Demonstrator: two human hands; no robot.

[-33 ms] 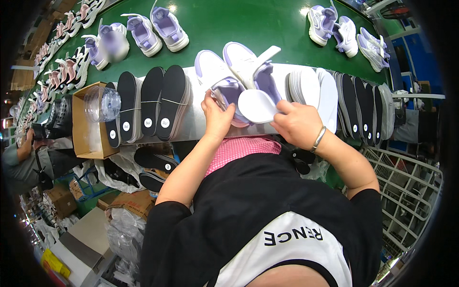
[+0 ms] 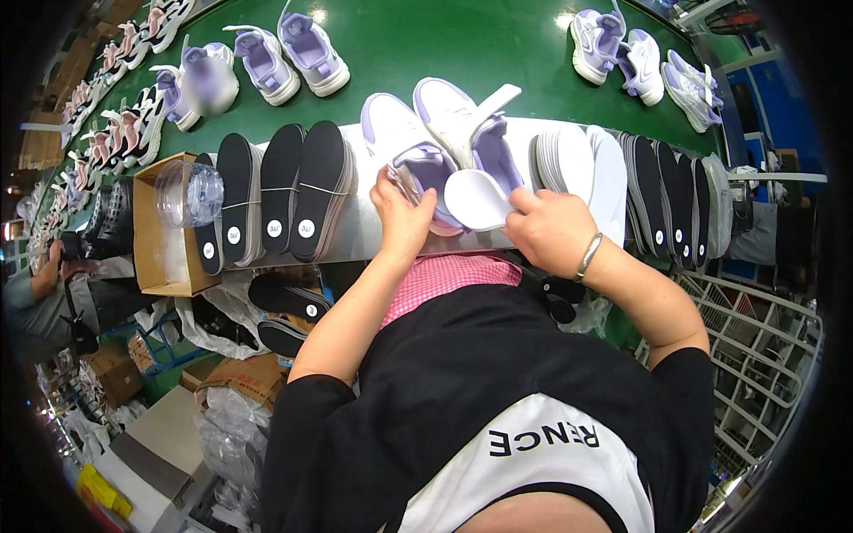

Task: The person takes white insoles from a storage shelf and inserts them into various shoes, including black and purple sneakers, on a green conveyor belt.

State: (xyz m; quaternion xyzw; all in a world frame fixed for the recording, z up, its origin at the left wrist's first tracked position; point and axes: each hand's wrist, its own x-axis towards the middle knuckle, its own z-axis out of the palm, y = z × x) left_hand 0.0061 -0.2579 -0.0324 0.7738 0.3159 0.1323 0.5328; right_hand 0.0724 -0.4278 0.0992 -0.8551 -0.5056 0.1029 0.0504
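Note:
A white and lavender sneaker (image 2: 418,151) lies on the pale ledge (image 2: 355,235) right in front of me. My left hand (image 2: 404,220) grips the sneaker at its opening. My right hand (image 2: 551,233), with a metal bracelet on the wrist, holds a white insole (image 2: 478,200) at the shoe's mouth. A second matching sneaker (image 2: 458,111) lies beside the first, its strap sticking up.
Stacks of black insoles (image 2: 293,191) stand to the left, white insoles (image 2: 577,164) and dark ones (image 2: 675,195) to the right. A cardboard box (image 2: 164,271) holds a clear plastic tub (image 2: 188,191). More sneakers (image 2: 302,49) ride the green belt (image 2: 444,44). Another person (image 2: 44,289) works far left. A wire basket (image 2: 755,355) is at my right.

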